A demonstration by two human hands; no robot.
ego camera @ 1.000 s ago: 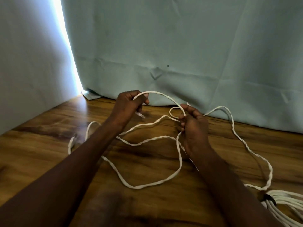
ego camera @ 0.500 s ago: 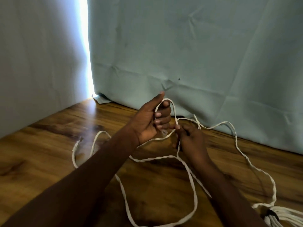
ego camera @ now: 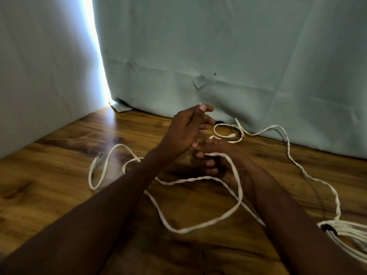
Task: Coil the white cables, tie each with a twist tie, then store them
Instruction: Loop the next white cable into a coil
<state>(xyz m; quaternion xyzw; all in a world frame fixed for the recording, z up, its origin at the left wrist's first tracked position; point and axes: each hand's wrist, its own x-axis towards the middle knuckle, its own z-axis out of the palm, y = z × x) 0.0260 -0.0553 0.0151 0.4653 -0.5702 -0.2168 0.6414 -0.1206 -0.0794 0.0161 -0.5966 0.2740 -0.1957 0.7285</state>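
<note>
A long white cable (ego camera: 198,228) lies in loose loops across the wooden table (ego camera: 59,195). One plug end (ego camera: 96,158) rests at the left, and another end (ego camera: 232,135) lies near the curtain. My right hand (ego camera: 216,161) is at the centre, fingers curled round a loop of this cable that hangs down toward me. Just above and left of it, my left hand (ego camera: 189,129) hovers with its fingers spread and holds nothing.
A second white cable, coiled (ego camera: 349,237) and bound with a dark tie (ego camera: 328,228), lies at the table's right front corner. A pale green curtain (ego camera: 238,66) hangs along the table's back edge, and a white wall (ego camera: 39,76) is on the left.
My left hand has let go of the cable and opened. The end it held now lies on the table by the curtain. My right hand still holds its loop.
</note>
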